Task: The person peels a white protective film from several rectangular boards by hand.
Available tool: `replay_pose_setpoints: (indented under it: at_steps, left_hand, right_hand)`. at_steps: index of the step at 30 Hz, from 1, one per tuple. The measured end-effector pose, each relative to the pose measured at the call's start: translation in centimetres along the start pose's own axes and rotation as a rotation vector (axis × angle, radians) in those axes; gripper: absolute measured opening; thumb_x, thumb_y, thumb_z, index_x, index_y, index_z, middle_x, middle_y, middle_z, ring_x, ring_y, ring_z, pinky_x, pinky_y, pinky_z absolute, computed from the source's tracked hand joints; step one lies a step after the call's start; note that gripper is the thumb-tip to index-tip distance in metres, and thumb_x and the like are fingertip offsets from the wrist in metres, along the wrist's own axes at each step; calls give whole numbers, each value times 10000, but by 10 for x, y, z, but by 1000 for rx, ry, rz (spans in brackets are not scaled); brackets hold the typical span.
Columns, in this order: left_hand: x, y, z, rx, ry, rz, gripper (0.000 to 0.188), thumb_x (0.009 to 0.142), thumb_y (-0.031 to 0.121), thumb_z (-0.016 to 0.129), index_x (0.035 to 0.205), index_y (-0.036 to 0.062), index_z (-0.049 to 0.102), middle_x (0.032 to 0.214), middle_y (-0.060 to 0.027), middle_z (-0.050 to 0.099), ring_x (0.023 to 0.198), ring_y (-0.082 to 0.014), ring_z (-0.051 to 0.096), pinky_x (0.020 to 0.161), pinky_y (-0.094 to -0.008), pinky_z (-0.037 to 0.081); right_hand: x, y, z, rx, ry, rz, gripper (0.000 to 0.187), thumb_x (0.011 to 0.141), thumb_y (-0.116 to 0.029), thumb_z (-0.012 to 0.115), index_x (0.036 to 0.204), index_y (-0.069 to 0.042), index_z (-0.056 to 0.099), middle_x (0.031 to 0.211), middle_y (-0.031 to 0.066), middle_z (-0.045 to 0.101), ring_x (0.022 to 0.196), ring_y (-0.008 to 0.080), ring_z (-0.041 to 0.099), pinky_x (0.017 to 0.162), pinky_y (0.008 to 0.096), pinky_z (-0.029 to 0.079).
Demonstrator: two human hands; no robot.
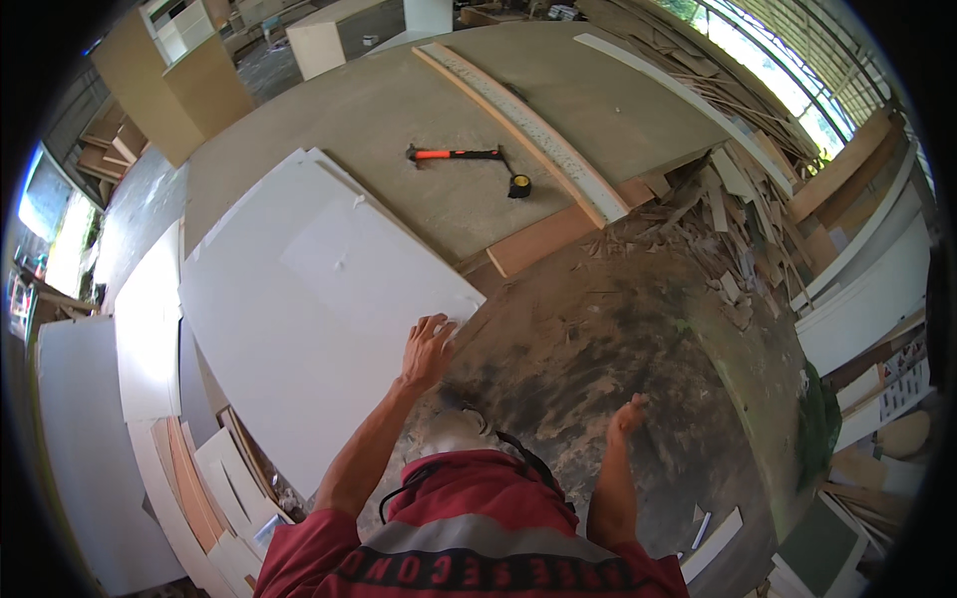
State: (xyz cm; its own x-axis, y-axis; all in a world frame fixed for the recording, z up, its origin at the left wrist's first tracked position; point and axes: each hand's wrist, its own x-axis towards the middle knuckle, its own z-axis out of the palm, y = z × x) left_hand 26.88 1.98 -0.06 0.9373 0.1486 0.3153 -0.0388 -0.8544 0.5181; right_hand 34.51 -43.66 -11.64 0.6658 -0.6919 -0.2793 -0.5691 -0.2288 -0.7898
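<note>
My left hand (429,351) rests at the right edge of a large white panel (299,289), near its corner. Its fingers are spread and slightly bent, and no separate object shows in them. The panel lies on a broad worktable (349,110), its near end reaching past the table toward my left arm. Out to the right, my right hand (626,416) hangs over the dirty floor, seen edge-on, with nothing visible in it. Beyond the panel lie a hammer (456,153) with an orange and black handle and a black and yellow tape measure (519,185).
A long wood-edged strip (528,130) crosses the table, above a brown board (543,239). Wood scraps (733,239) heap up at the right. White panels (90,448) lean at the left. A tan cabinet (174,95) stands at the far left.
</note>
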Motion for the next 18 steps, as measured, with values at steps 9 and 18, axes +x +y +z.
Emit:
replay_pose_setpoints:
  at_steps: [9,18]
  left_hand:
    - [23,-21,-10,-210,-157,128,331,835,-38,697,1149,57,738,1107,-142,674,1055,-358,604,904,-449,522]
    - [32,-13,-3,-214,-83,18,263,793,-78,662,1033,15,718,998,-123,651,984,-336,613,870,-425,528]
  right_hand:
    - [39,95,-93,639,-41,513,394,977,-375,616,1111,-5,637,1086,194,638,900,311,610,747,496,485]
    - [32,110,-94,309,12,349,530,989,-392,622,1358,-20,544,1328,257,582,1141,434,603,913,568,497]
